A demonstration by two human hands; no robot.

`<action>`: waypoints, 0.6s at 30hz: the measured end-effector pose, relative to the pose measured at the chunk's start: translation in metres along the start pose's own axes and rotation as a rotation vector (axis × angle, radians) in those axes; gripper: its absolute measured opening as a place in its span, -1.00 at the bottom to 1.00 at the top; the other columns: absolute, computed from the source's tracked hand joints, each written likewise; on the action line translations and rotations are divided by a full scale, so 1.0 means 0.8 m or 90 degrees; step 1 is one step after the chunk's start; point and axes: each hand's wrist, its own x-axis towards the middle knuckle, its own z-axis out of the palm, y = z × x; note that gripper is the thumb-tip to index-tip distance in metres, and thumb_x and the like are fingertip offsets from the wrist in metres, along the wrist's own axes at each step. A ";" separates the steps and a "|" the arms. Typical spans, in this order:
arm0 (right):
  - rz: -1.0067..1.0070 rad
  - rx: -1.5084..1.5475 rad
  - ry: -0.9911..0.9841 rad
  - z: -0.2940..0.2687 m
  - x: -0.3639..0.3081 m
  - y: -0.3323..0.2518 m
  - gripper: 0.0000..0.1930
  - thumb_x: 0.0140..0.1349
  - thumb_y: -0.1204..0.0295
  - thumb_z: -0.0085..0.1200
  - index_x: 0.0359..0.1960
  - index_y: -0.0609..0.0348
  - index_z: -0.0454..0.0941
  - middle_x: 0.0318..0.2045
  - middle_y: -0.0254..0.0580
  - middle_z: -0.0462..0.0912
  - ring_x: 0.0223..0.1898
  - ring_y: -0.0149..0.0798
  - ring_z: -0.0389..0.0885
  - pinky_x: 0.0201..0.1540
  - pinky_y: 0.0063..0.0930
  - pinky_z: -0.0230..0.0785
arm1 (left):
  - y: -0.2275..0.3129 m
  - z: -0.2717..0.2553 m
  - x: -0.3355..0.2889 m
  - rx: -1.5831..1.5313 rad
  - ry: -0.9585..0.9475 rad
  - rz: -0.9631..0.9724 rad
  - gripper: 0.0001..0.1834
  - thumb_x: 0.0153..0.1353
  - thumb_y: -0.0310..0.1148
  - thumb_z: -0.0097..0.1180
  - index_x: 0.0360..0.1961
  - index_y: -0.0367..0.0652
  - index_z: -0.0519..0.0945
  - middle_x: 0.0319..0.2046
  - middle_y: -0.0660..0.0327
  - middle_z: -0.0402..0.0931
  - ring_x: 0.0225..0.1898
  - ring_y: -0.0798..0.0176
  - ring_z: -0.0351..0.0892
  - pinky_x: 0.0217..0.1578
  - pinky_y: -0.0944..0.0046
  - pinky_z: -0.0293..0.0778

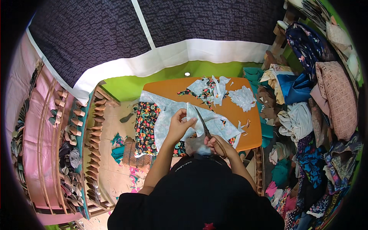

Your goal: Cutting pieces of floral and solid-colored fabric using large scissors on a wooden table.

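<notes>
A large piece of cloth (168,111), pale on its upturned side and black with a bright floral print at the left, lies across the orange table (153,87) and hangs over its near left edge. My left hand (180,125) pinches a fold of this cloth near the middle. In my right hand (220,145) is a pair of dark scissors (207,131), gripped by the handles, with the blades pointing up and left beside the held fold. Whether the blades touch the cloth I cannot tell. Cut scraps (209,90) of the same cloth lie at the table's far side.
More pale scraps (243,99) are heaped at the table's right. Folded and bundled fabrics (297,119) crowd the right side. Racks with rows of shoe lasts (96,142) stand to the left. Teal scraps (118,153) lie on the tiled floor, and a dark curtain (211,23) hangs beyond.
</notes>
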 end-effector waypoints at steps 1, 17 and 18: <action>-0.004 -0.013 0.007 0.001 0.000 -0.001 -0.18 -0.25 -0.46 -0.30 -0.42 0.17 0.27 -0.69 -0.50 0.13 -0.71 -0.58 0.10 -0.69 -0.70 0.02 | -0.001 0.000 -0.001 0.000 0.000 0.000 -0.73 -0.06 -0.59 0.14 -0.32 -0.30 0.34 -0.35 0.21 0.37 -0.38 0.40 0.47 -0.40 0.46 0.42; -0.005 0.005 0.024 0.005 -0.002 -0.009 -0.19 -0.22 -0.45 -0.32 -0.43 0.18 0.28 -0.69 -0.48 0.14 -0.72 -0.57 0.11 -0.70 -0.69 0.02 | -0.002 0.005 -0.002 -0.022 -0.010 -0.007 -0.62 -0.12 -0.62 0.18 -0.26 -0.28 0.30 -0.35 0.19 0.38 -0.37 0.36 0.47 -0.40 0.42 0.43; -0.007 -0.027 0.029 0.004 -0.002 -0.011 -0.20 -0.22 -0.45 -0.32 -0.45 0.17 0.27 -0.70 -0.47 0.14 -0.72 -0.57 0.11 -0.71 -0.69 0.02 | -0.003 0.004 -0.002 -0.022 -0.010 -0.005 -0.62 -0.12 -0.60 0.19 -0.26 -0.29 0.31 -0.34 0.18 0.38 -0.33 0.34 0.48 -0.36 0.41 0.44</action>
